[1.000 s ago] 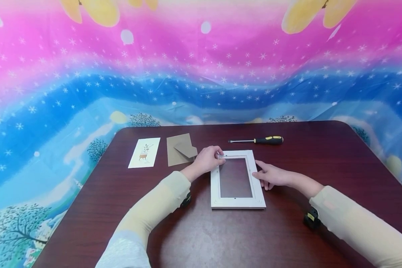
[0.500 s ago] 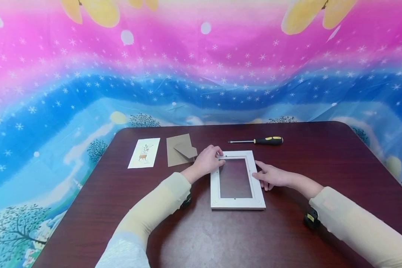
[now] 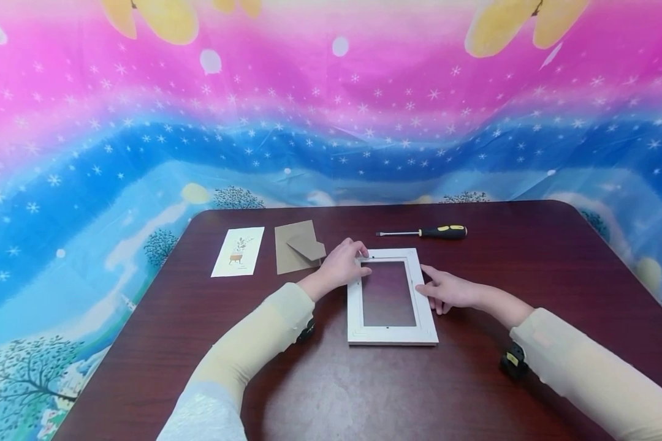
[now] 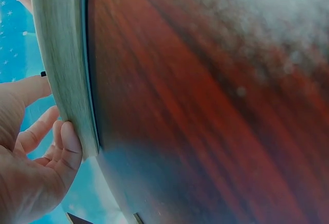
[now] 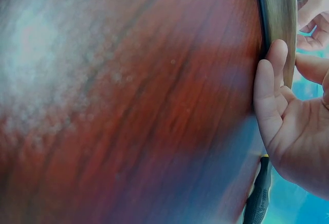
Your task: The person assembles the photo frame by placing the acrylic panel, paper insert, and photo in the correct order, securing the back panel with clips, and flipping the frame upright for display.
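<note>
Potted-plant card (image 3: 238, 252) and brown easel-back board (image 3: 289, 257) lie leftmost; the left hand (image 3: 341, 263), partly closed, grips the upper left corner of the white picture frame (image 3: 391, 334), flat on the table (image 3: 320, 392). Beyond lies a flat-blade screwdriver (image 3: 443, 232); the right hand (image 3: 449, 289), half closed, holds the frame's right edge. Nothing has visibly shifted within the last second, suggesting steadying. Some fingertips are hidden; glazing is uncertain.

Two cream forearm sleeves (image 3: 254, 334), one pale grey left upper sleeve (image 3: 205, 413), two black wrist units (image 3: 511, 367), the right yellow-marked.
</note>
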`<state>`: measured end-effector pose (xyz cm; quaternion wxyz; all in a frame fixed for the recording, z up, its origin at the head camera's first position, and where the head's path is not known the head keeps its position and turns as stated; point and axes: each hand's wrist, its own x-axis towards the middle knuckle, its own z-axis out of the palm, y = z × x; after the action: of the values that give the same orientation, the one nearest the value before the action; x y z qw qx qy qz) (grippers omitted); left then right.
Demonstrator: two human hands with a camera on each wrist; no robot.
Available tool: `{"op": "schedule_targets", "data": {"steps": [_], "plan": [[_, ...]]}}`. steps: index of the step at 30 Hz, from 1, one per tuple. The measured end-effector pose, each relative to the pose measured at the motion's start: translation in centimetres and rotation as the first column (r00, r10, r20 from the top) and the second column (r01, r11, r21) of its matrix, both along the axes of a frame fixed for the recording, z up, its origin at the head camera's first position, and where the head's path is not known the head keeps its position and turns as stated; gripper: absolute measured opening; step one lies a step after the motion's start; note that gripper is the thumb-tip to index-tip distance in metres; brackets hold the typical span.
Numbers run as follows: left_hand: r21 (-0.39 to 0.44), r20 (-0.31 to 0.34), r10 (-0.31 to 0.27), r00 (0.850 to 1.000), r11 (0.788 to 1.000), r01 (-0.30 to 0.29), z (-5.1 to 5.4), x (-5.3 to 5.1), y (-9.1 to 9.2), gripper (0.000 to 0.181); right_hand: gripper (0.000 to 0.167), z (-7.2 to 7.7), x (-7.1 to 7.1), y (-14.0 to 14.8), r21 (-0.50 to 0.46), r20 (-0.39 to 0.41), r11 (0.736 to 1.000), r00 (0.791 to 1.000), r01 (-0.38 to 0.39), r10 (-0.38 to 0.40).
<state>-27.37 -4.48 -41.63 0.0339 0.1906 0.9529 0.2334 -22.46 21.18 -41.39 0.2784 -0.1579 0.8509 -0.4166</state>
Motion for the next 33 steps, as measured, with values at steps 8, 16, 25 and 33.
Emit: {"op": "schedule_targets", "data": {"steps": [8,16,25,33], "plan": [[0.005,-0.006,-0.012,1.000,1.000,0.012,0.1,0.0,0.0,0.030,0.073,-0.1,-0.2,0.0,-0.006,-0.005,1.000,1.000,-0.003,0.003],[0.108,0.066,-0.094,0.993,0.990,0.087,0.8,0.4,-1.1,0.027,0.073,-0.3,-0.4,0.1,-0.010,0.001,1.000,1.000,-0.001,0.001],[0.227,0.041,-0.178,0.983,0.960,0.165,1.5,2.4,-4.5,0.025,0.074,-0.2,0.0,0.2,0.002,0.008,1.000,1.000,-0.001,0.001],[0.340,-0.012,-0.052,0.999,0.939,0.053,2.7,2.7,-9.2,0.022,0.073,0.0,0.0,0.0,-0.008,0.002,1.000,1.000,-0.004,0.004]]}}
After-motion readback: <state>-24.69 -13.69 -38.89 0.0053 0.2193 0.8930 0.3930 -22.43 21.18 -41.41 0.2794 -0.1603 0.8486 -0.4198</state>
